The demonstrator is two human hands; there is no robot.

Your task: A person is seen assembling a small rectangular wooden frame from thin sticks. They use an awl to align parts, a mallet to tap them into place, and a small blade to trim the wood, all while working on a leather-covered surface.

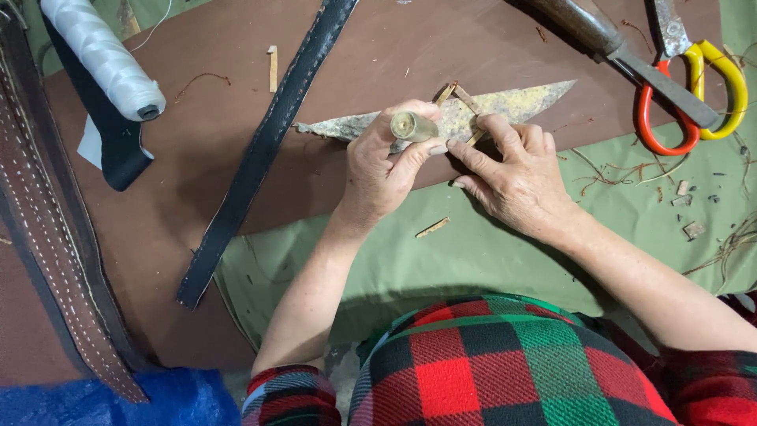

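My left hand (pixel 382 162) is closed around a small tool with a round pale wooden handle (pixel 412 125), its end pointing up at me. My right hand (pixel 516 173) presses its fingertips on thin tan leather strips (pixel 467 101) that lie crossed on a worn, pointed, yellowish-grey pad (pixel 520 102). Both hands meet over this pad, on a large brown leather sheet (pixel 236 150). The tool's tip is hidden under my left hand.
A long black strap (pixel 260 154) runs diagonally left of my hands. A white thread spool (pixel 102 55) lies top left, stitched brown belts (pixel 47 229) at the left edge. Red-and-yellow scissors (pixel 686 87) and a dark tool (pixel 623 55) sit top right. Green cloth (pixel 473 260) holds leather scraps.
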